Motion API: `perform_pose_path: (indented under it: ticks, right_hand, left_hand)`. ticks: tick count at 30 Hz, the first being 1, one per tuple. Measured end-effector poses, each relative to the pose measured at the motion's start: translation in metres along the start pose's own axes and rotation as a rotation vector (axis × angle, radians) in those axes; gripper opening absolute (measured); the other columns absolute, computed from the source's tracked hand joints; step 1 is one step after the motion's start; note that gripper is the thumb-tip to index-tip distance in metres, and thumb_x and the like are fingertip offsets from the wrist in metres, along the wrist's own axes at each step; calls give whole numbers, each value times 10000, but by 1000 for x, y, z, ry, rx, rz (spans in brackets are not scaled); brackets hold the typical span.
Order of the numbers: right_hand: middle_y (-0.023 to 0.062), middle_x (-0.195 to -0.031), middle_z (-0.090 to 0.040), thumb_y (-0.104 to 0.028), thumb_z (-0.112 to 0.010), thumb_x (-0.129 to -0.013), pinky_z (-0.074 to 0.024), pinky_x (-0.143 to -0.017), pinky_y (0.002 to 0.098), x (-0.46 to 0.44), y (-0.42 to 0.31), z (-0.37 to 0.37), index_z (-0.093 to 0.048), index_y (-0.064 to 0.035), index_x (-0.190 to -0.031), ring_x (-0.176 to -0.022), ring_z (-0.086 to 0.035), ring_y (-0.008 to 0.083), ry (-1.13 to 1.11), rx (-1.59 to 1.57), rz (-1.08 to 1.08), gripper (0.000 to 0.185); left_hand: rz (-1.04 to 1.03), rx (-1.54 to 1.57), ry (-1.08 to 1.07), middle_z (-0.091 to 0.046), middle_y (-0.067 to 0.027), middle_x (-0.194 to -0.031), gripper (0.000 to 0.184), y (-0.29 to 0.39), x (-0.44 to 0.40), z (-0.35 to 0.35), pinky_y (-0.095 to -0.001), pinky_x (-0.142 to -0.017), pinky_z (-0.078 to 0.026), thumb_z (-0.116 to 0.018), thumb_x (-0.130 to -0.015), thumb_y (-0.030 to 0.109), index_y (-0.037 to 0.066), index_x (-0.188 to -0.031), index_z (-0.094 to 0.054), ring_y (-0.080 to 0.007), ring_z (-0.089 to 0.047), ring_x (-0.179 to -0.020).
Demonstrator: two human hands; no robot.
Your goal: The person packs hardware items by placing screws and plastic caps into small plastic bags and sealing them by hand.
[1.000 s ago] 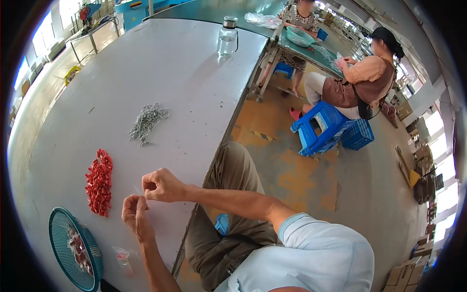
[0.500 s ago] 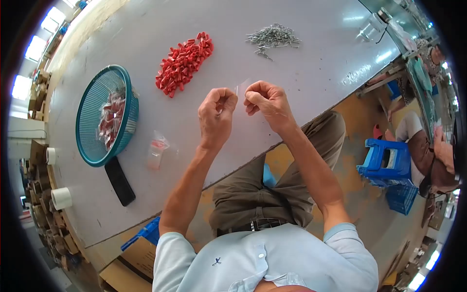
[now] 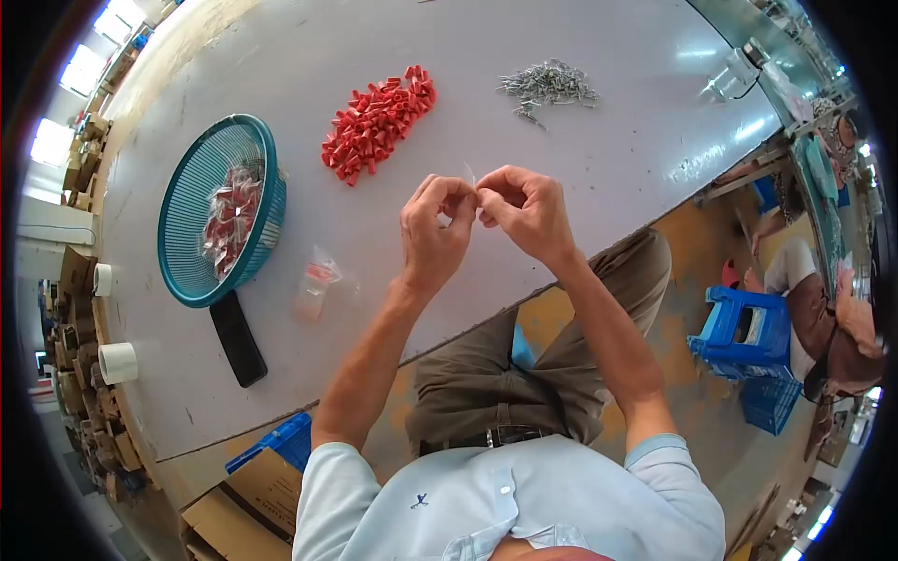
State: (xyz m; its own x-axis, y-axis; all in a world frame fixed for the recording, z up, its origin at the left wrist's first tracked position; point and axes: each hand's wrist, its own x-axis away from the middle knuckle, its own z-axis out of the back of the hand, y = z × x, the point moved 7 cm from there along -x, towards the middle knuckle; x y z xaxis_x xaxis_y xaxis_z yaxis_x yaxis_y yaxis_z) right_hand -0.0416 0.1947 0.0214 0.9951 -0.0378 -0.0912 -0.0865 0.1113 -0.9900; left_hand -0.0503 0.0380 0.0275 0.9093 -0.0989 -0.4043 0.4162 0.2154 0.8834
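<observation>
My left hand (image 3: 437, 229) and my right hand (image 3: 529, 211) meet over the grey table, thumbs and fingertips pinched together. A thin clear plastic bag (image 3: 470, 174) shows as a sliver between them, mostly hidden by the fingers. Beyond my hands lie a heap of red plastic caps (image 3: 379, 123) and, farther right, a pile of small silvery metal screws or rivets (image 3: 550, 84). To the left, flat clear bags with a red print (image 3: 317, 283) rest on the tabletop.
A teal plastic basket (image 3: 168, 220) holds bagged red pieces. Beside it lies a black phone (image 3: 238, 338). Tape rolls (image 3: 118, 363) sit at the left edge, a clear jar (image 3: 731, 75) at the far right. A blue stool (image 3: 744, 323) and a seated person (image 3: 809, 294) are on the right.
My hands have come together, the left fingertips now touching the right ones at the bag. Less of the bag shows. The view has shifted slightly, moving the table items rightward.
</observation>
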Motion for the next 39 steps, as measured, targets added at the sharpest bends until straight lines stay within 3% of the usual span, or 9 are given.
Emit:
perform_pose_path:
  ticks: [7,9,13,16,18,21,25,30,39]
  right_hand:
    - [89,-737,-747,-75,-701,-890,-569,-634,274,-5,-5,2,-764,29,-968,-673,-704,107,-65,164,-5,144]
    - [88,-739,-740,-64,-695,-874,-568,-634,282,-5,-13,3,-753,18,-935,-671,-691,101,-56,244,76,118]
    - [76,-722,-713,-53,-680,-867,-549,-611,278,-4,-12,3,-727,15,-899,-648,-656,92,-51,284,127,89]
    - [54,-706,-689,-44,-664,-863,-524,-587,271,-2,-6,5,-708,10,-881,-625,-613,80,-32,269,74,72]
    - [24,-706,-683,-37,-654,-867,-496,-567,258,-2,-5,7,-705,6,-875,-616,-585,66,17,148,89,67]
    - [23,-747,-714,-33,-654,-894,-537,-599,252,-3,3,10,-715,16,-880,-646,-642,72,39,75,48,80]
    - [50,-792,-750,-35,-659,-920,-589,-656,255,2,5,7,-735,37,-926,-706,-715,96,29,-58,4,105]
    - [91,-804,-772,-34,-672,-923,-616,-693,267,3,0,7,-755,56,-980,-753,-752,119,-42,81,47,135]
    - [98,-829,-773,-19,-661,-927,-638,-702,269,5,5,8,-742,69,-982,-769,-758,133,-12,-18,-3,132]
  left_hand:
    - [-116,-128,-38,-676,-103,-846,97,14,2,-1,-322,-678,-542,-738,-868,-70,-12,-934,-696,-193,-662,-731]
    - [-118,-186,-93,-688,-122,-889,94,13,1,-4,-375,-686,-590,-721,-874,-50,-3,-950,-692,-269,-734,-786]
    - [-134,-193,-113,-683,-113,-874,114,12,5,-6,-356,-690,-583,-729,-866,-45,-3,-968,-701,-257,-722,-774]
    - [9,-120,-119,-690,-92,-866,102,2,6,-8,-325,-694,-564,-730,-880,-18,-3,-979,-706,-205,-703,-767]
    - [273,105,-93,-700,-71,-871,79,-16,8,-9,-301,-692,-537,-727,-897,17,-2,-972,-709,-154,-669,-756]
    - [338,220,-66,-710,-61,-891,59,-21,9,-10,-291,-682,-522,-725,-907,37,1,-950,-707,-127,-660,-770]
    - [275,91,-53,-702,-66,-875,44,-18,8,-9,-282,-684,-526,-723,-909,23,-1,-943,-706,-138,-661,-764]
    - [-27,-97,-49,-713,-78,-865,80,8,6,-10,-287,-664,-556,-746,-887,-51,-11,-952,-720,-145,-684,-727]
    - [9,-53,-56,-713,-70,-876,83,6,7,-10,-286,-688,-586,-747,-882,-70,-28,-951,-725,-138,-712,-764]
